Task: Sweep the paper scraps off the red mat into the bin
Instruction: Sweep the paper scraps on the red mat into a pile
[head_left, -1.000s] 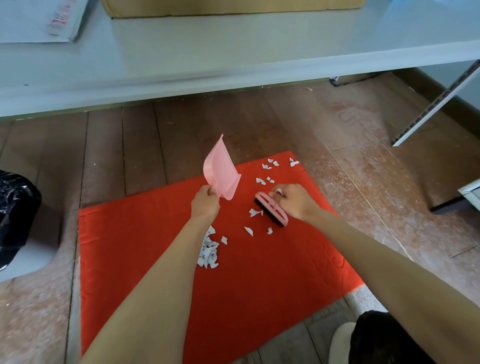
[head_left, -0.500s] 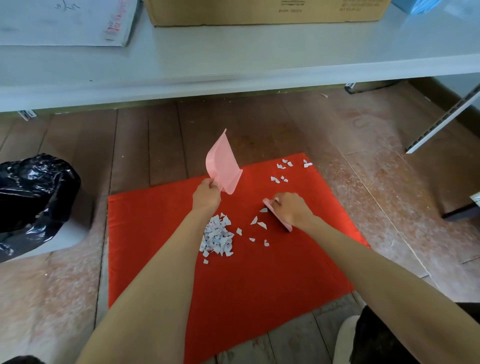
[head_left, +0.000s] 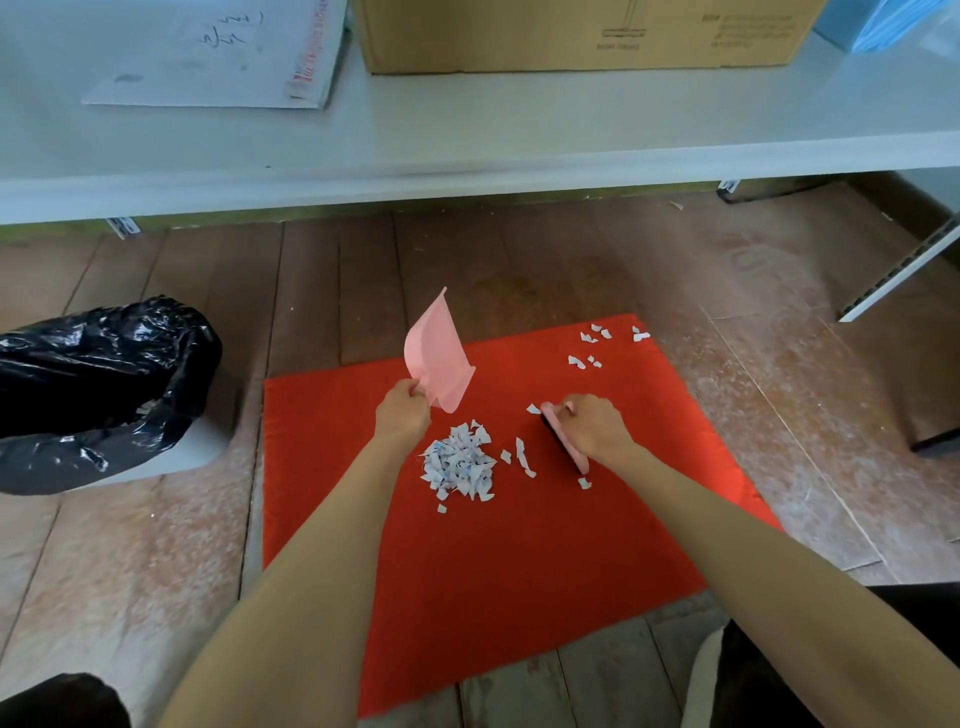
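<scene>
A red mat lies on the wooden floor. A heap of white paper scraps sits near its middle, and a few loose scraps lie by the far right corner. My left hand grips a pink dustpan, held upright just behind the heap. My right hand grips a pink brush with dark bristles, set on the mat right of the heap. Several single scraps lie between brush and heap. The bin, lined with a black bag, stands on the floor left of the mat.
A grey table spans the back, its edge overhanging the floor beyond the mat. On it are a cardboard box and a white envelope. A metal strut slants at the right. My dark-clothed knees show at both lower corners.
My right hand has dragged the brush leftward along the mat, pushing loose scraps toward the heap. The view has shifted, bringing the bin and the heap more into sight. The dustpan stays upright.
</scene>
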